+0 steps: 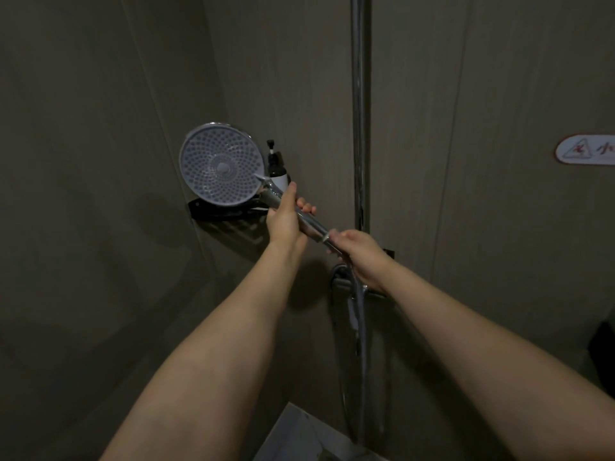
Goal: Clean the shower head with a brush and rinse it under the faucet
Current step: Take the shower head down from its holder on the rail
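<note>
At centre frame, our left hand wraps its fingers round the chrome handle of the shower head, thumb stretched up along the neck, while our right hand grips the lower end of the same handle where the hose joins it. Both hands are closed on the one fixture, which we hold tilted, its round face turned toward us at left of centre with its rings of nozzles plainly showing.

Directly behind the disc, a dark pump bottle with a pale label stands on a black corner shelf; the disc covers the bottle's left side and much of the shelf's rim. Just right of our hands, a chrome riser pipe runs from the top edge of the frame down behind our right hand. Below that hand sits the chrome faucet, partly hidden by our wrist, and the grey hose hangs from our grip past it toward the bottom edge.

Dull grey-brown wall panels meet in a corner behind the shelf. At the right edge, a white sign with a red warning triangle is cut off by the frame. A pale ledge shows at bottom centre; what it belongs to we cannot tell.

We count one shower head, one bottle, one shelf, one pipe, one sign, two hands.
</note>
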Motion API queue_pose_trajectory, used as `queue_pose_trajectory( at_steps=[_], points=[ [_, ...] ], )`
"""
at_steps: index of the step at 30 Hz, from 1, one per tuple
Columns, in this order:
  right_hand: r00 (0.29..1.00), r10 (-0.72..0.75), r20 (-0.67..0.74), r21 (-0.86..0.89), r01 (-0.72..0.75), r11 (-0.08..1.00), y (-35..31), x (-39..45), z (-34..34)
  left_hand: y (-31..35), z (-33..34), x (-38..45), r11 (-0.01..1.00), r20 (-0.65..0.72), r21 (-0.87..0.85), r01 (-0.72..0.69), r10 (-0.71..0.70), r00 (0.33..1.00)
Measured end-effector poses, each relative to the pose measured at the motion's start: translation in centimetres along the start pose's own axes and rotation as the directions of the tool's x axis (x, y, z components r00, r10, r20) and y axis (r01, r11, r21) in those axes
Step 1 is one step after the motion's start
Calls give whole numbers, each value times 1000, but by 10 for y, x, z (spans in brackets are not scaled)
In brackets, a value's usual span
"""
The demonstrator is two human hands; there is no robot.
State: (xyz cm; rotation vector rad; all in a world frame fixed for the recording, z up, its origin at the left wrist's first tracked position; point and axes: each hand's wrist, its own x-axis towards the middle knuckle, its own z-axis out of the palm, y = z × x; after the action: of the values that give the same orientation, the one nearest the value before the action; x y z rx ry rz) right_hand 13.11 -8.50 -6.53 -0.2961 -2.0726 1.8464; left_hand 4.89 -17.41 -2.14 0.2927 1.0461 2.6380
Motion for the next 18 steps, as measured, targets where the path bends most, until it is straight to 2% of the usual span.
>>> queue_pose_trajectory(
  at_steps=[2,5,8,12,15,18],
  points=[
    [999,32,17,86,-33,996,2,1,-2,-1,1,0,1000,6,15,3,-3,1000],
    [1000,-11,-3,9,11,1000,3,-1,-4,-4,2,0,999,14,36,-3,3,1000],
    [999,36,17,185,-38,982,4,-2,-6,-4,4,0,999,21,40,-4,3,1000],
    [997,56,57,132,-63,989,6,0,-11,-6,4,1,998,26,66,6,-8,1000],
    [994,80,77,227,-95,969,6,0,-13,-7,4,1,999,17,50,14,-15,1000],
    [992,75,98,63,-81,995,7,-1,-13,-9,5,-1,998,4,62,14,-15,1000]
  ],
)
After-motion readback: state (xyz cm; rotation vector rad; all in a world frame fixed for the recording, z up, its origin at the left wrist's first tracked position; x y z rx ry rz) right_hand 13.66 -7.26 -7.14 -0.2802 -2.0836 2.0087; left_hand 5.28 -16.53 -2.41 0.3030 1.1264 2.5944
